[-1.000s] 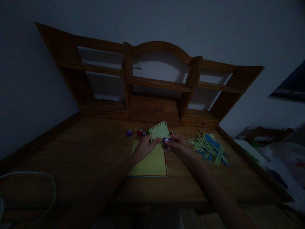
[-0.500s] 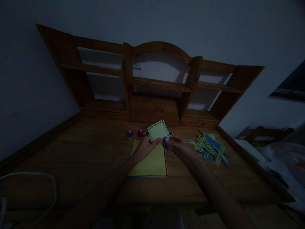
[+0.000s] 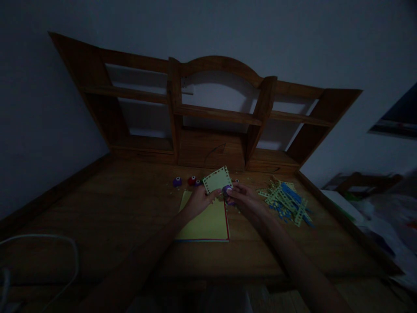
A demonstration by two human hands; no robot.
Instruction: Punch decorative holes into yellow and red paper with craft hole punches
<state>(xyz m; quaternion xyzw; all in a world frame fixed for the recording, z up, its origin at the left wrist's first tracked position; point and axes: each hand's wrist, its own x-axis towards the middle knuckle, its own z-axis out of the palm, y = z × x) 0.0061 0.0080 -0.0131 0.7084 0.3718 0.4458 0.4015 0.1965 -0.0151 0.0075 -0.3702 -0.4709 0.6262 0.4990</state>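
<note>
At the centre of the frame, a yellow card [image 3: 217, 180] with holes along its edges is held up, tilted, above the surface [image 3: 114, 195]. Its lower left corner is pinched by the left hand [image 3: 199, 201], whose thumb is laid across the near face, with the fingers mostly hidden behind. The left forearm is stretched from the bottom left of the frame up toward the centre, and the wrist is angled inward.

The card's lower right corner is met by a purple punch [image 3: 227, 190], which is gripped by the right hand [image 3: 246, 195]. The thumb is pressed onto the punch's pale top and the fingers are curled around its far side; how far the punch is squeezed cannot be told. The right forearm is slanted in from the bottom right.

Below the hands, a stack of coloured paper [image 3: 205, 224] is laid flat, yellow sheet uppermost. A red punch [image 3: 192, 180] is seen just left of the card, with another purple one farther left. Right of centre, yellow and blue punched strips [image 3: 286, 200] are heaped.
</note>
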